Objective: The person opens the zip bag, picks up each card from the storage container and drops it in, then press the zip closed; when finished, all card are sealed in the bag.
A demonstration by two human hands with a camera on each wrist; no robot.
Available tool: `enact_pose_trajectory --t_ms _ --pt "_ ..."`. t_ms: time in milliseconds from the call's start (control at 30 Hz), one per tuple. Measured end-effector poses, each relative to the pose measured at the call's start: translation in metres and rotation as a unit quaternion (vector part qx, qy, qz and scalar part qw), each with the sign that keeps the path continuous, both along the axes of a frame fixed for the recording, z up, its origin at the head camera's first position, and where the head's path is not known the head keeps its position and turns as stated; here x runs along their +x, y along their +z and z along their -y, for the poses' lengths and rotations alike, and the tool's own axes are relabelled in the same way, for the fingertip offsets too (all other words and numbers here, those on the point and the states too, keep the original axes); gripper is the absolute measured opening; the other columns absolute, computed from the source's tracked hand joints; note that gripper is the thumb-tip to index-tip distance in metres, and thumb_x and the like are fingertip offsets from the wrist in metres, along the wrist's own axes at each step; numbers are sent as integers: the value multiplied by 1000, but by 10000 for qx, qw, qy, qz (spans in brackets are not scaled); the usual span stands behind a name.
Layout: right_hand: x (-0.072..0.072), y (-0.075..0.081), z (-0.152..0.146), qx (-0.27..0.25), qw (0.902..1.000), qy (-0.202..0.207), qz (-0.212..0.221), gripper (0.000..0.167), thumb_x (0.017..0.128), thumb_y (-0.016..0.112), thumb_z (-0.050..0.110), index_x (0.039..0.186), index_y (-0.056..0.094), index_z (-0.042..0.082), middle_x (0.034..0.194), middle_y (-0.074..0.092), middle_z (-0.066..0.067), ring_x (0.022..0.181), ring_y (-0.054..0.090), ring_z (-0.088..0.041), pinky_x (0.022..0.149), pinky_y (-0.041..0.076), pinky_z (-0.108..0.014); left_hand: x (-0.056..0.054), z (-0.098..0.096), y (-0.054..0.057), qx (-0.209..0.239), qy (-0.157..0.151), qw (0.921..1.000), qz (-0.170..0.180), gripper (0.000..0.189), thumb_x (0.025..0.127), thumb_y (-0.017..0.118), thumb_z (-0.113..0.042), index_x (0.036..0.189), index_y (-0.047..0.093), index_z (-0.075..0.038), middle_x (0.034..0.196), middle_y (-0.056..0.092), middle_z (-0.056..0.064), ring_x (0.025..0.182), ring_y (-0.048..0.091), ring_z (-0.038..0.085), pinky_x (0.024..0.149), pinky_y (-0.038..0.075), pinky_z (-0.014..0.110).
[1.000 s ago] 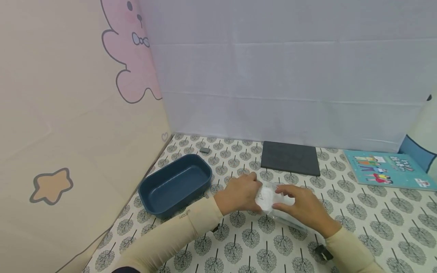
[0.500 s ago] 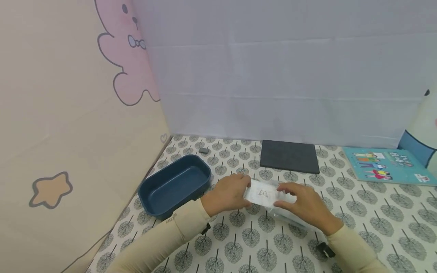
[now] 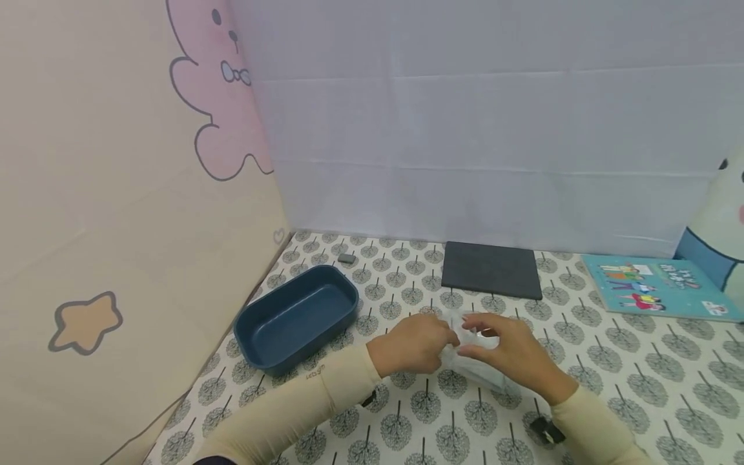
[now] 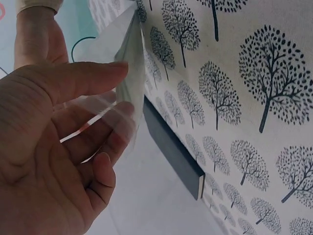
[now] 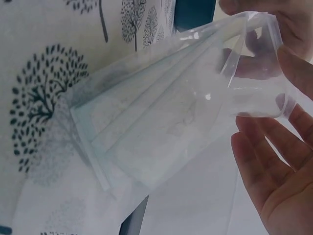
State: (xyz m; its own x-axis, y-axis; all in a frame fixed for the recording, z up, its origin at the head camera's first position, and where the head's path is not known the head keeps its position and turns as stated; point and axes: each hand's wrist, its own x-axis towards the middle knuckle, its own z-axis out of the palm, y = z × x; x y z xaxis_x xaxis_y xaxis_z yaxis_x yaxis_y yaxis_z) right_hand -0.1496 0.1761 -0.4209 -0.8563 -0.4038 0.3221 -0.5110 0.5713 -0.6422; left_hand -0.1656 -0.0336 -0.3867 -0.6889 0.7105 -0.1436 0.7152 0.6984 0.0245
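Note:
Between both hands is a clear plastic bag of pale, pleated face masks, best seen in the right wrist view. My right hand holds the bag's mouth at its right side, thumb on one side and fingers on the other. At the other side of the mouth is my left hand, its thumb and fingers at the film. In the left wrist view the thumb lies in front of the bag's edge and the fingers are partly behind the film. The hands partly hide the bag in the head view.
A dark blue tub stands to the left, with a small grey block behind it. Beyond the hands lies a flat black rectangle. A teal picture book is at the back right. Cloth walls close off the left and back.
Half a second ago my left hand was farther left, with a flat white printed surface spanning both hands. It has come back right, and that surface no longer shows. My right hand has barely moved.

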Motion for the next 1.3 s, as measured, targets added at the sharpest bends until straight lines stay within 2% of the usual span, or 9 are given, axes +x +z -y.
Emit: enact_pose_trajectory --t_ms 267,433,567,667,767,900,1000,1133,1300 --pt "1 3 -3 -237 9997 105 -47 46 81 84 32 120 72 12 117 71 -3 96 70 -26 81 58 -44 -8 17 5 848 123 9963 -2 54 82 68 12 125 71 -21 119 67 -6 106 63 9 83 50 18" --pt "0 11 -5 -661 9960 479 375 40 82 84 30 116 72 13 120 70 -3 99 69 -21 86 57 -43 -24 34 7 1590 -517 9833 -714 37 89 76 -3 120 73 -21 124 58 0 99 59 11 82 47 17" --pt "0 18 -7 -789 9899 1048 530 32 89 78 21 118 70 10 123 68 -5 103 68 -19 88 56 -45 -32 41 8 2137 -1129 9665 -862 27 87 80 -20 114 74 -18 134 58 2 118 57 17 103 41 26" --pt "1 26 -9 -705 9882 1321 321 27 96 68 13 122 69 10 129 66 -6 108 66 -17 88 55 -44 -32 42 14 2276 -1288 9605 -948 23 88 79 -25 109 75 -15 127 65 1 119 58 16 106 40 27" --pt "2 36 -11 -579 9893 1335 -13 26 95 68 13 122 69 16 134 63 -4 113 63 -16 87 56 -41 -32 40 22 2210 -1093 9629 -1096 22 89 78 -28 106 76 -15 115 69 -3 107 63 12 96 46 21" --pt "2 47 -15 -455 9915 1102 -515 34 83 82 14 114 70 21 135 63 -3 112 64 -18 85 56 -39 -28 43 33 2382 -412 9663 -879 20 90 76 -31 104 76 -16 106 67 -6 94 64 9 80 49 17" --pt "0 54 -17 -396 9901 762 -1108 34 76 86 8 106 73 18 122 68 -2 98 68 -13 78 57 -31 -26 46 38 2745 -80 9589 -713 19 93 72 -30 105 76 -15 103 66 -6 88 63 7 75 49 17" --pt "-4 61 -21 -325 9830 129 -1802 28 75 84 -2 95 74 14 97 73 4 78 69 -6 68 54 -18 -23 49 42 3216 46 9446 -653 18 97 68 -20 110 77 -11 100 66 -5 82 59 4 71 47 15" --pt "-6 75 -18 210 9838 -272 -1761 26 82 83 9 105 70 12 96 72 3 84 70 -18 69 56 -35 -15 43 45 3463 77 9345 -818 17 97 68 -17 111 78 -12 94 66 -6 73 53 4 63 44 15"
